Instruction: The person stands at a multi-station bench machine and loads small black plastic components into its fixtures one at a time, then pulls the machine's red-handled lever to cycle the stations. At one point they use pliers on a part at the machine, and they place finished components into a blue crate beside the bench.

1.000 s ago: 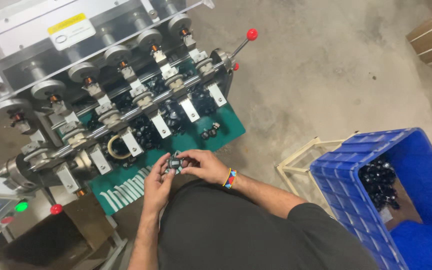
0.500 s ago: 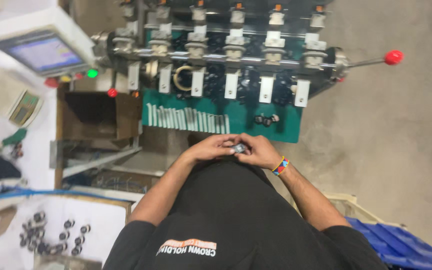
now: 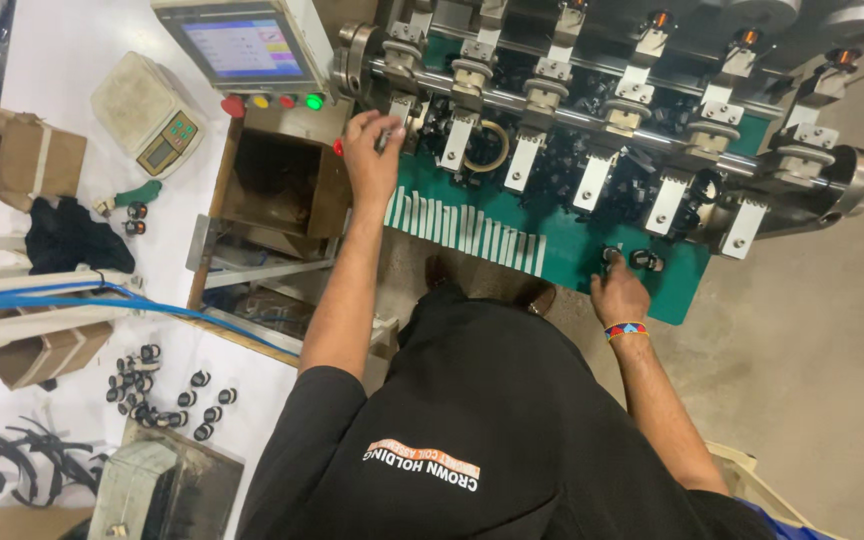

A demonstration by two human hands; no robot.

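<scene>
A person stands over a multi-station winding machine (image 3: pixel 612 130), both arms stretched out to it.

The left hand (image 3: pixel 370 150) is raised to the machine's left end, its fingers (image 3: pixel 384 128) pinched around a small metal part beside the first station. The right hand (image 3: pixel 620 292) rests on the green base plate (image 3: pixel 562 250), fingertips touching a small black coil (image 3: pixel 612 256), with a second one just to its right; whether they grip it cannot be told. To the left, a white table (image 3: pixel 72 120) carries a control screen (image 3: pixel 242 45), a scale (image 3: pixel 147 112), cardboard boxes and scattered black coils (image 3: pixel 157 395). The floor (image 3: pixel 822 330) to the right is bare grey concrete.
</scene>
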